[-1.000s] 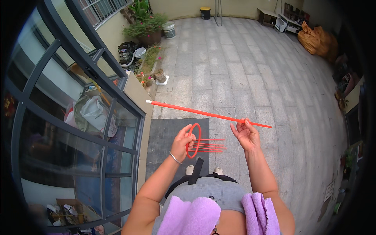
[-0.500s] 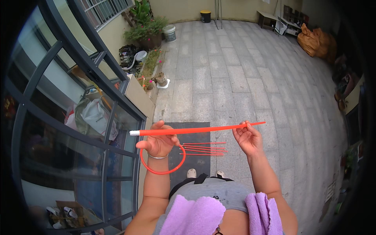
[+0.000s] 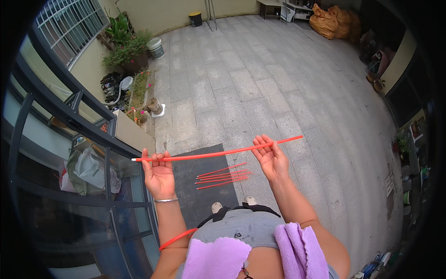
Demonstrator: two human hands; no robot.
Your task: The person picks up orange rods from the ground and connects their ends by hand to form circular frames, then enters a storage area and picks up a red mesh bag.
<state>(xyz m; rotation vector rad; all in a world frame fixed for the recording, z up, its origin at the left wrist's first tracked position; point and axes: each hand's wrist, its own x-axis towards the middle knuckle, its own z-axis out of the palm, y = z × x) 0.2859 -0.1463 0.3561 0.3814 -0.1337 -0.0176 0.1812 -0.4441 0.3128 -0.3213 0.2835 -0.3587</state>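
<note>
A long red rod [image 3: 209, 155] with a white tip spans both my hands, bowing slightly. Near its white end, my left hand [image 3: 160, 179] grips it between thumb and fingers. Closed on it further along, my right hand [image 3: 273, 160] leaves the plain end sticking out to the right. A red ring [image 3: 179, 238] circles my left forearm near the elbow, partly hidden. Below the rod, several thin red rods [image 3: 222, 177] lie on or over the dark mat [image 3: 186, 204], their right ends reaching past its edge.
At my left is a glass door with a dark frame [image 3: 69, 116]. Potted plants [image 3: 132, 49], a pale bucket [image 3: 156, 48] and a black-and-yellow bucket [image 3: 195, 19] line the far left. Orange sacks [image 3: 325, 21] sit at the back right. A purple towel [image 3: 218, 260] hangs over my shoulders.
The red ring has slid from my left wrist up the forearm toward the elbow. My left hand has turned and now grips near the rod's white tip. The view has swung right.
</note>
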